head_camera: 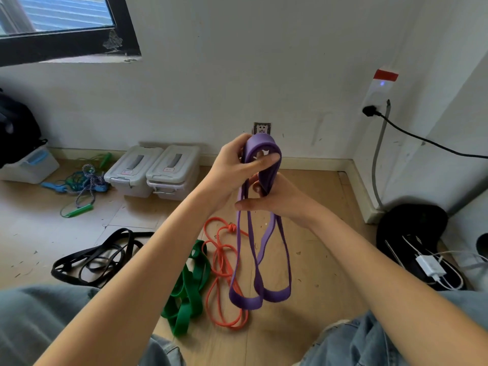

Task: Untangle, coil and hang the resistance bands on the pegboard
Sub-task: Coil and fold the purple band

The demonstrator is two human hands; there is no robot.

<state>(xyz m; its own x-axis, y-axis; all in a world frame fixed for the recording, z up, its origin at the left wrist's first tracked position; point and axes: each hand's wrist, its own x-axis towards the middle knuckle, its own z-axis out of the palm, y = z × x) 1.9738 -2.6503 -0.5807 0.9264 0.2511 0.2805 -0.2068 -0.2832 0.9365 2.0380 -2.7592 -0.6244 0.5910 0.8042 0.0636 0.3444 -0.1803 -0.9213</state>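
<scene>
A: Report the floor, left to right.

B: Far left, by the wall: a tangle of skipping ropes (79, 186) with green and blue handles. Just right of it, two lidded storage boxes (155, 170). Nearer, the black bands (92, 257) lie in a loose heap. Right of those, the green band (188, 289) lies folded, touching the orange band (224, 276), which carries a knot near its far end. All three are on the floor and not yet coiled.

A: Status of the band in hand?

B: The purple band (260, 260) is held up above the floor, centre of view, folded into several loops that hang down free. Its upper fold is gathered between both hands.

A: State of each grip?

B: Left hand (237, 167): fingers and thumb curled round the top fold, clamped on the purple band. Right hand (280, 202): directly below, fingers curled round the bundled strands, thumb extended to the left.

A: Progress?

B: Judged early. One band is free of the pile and partly coiled. No pegboard is in view, so nothing can be confirmed as hung. Remaining: finish this coil, hang it, then process the black, green and orange bands; the orange knot will likely need undoing first.
</scene>
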